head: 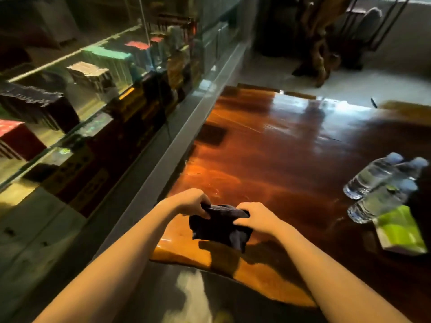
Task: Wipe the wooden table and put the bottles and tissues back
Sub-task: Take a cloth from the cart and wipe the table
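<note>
A dark cloth [220, 226] hangs just above the near left corner of the glossy wooden table [291, 141]. My left hand [192, 201] grips its left top edge and my right hand [255, 217] grips its right top edge. At the table's right side stand clear water bottles: one [370, 177] further back, one [384, 197] in front of it, and a third cap [419, 163] behind. A green and white tissue pack [400, 230] lies just in front of the bottles.
A glass display case [98, 94] full of boxes runs along the left, with a grey ledge [177, 141] between it and the table. A carved wooden stand [314, 43] rises on the pale floor beyond the table's far edge.
</note>
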Demonstrator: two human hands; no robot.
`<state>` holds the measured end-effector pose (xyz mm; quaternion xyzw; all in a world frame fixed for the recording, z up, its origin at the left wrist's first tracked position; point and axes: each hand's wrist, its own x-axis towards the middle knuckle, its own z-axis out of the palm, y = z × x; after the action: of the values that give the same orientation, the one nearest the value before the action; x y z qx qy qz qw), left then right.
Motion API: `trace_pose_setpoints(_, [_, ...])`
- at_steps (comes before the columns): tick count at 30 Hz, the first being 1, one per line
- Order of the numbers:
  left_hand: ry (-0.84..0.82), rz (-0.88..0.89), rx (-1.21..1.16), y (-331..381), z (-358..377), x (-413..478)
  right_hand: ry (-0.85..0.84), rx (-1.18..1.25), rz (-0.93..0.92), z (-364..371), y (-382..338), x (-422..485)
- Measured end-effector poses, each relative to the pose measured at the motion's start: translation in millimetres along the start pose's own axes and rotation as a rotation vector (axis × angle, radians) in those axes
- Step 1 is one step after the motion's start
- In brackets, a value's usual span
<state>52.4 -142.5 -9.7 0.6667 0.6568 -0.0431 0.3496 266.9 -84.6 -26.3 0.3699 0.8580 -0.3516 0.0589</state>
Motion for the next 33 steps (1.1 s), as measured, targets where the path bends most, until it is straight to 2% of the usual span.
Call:
trace_pose_setpoints(3, [-0.102,0.002,0.027,7.1,10.3,32.5,-0.049,0.026,0.050,7.2,28.9,1.1])
trace_pose_setpoints(5, [-0.111,0.012,0.035,8.8,16.6,51.1,-0.056,0.036,0.063,11.1,45.4,6.2])
trace_pose_setpoints(12, [0.035,-0.008,0.042,-2.0,20.2,101.4,0.144,0.086,0.242,19.7,76.2,35.1])
trace_pose_setpoints(16, [0.111,-0.037,0.028,-12.6,20.3,132.6,0.248,-0.016,0.297,17.0,84.6,64.6])
trace_pose_setpoints(20, [0.194,-0.053,0.058,-20.7,21.4,161.2,0.356,-0.225,0.371,17.3,91.2,92.4])
trace_pose_setpoints(23, [0.220,-0.061,0.103,-26.6,22.9,177.7,0.433,-0.244,0.405,23.3,96.2,107.5])
trace_pose_setpoints(26, [0.328,-0.026,0.069,-36.4,26.5,184.7,0.502,-0.334,0.260,38.5,93.0,110.1])
trace_pose_setpoints(29, [0.482,0.030,0.037,-58.8,37.5,179.5,0.305,-0.523,-0.005,67.0,89.8,105.5])
trace_pose_setpoints(31, [0.522,0.021,0.072,-77.9,48.9,167.0,0.185,-0.550,-0.043,85.1,93.9,106.0])
trace_pose_setpoints(33, [0.504,-0.032,0.106,-96.3,65.1,149.4,0.170,-0.537,-0.001,95.2,96.0,110.7])
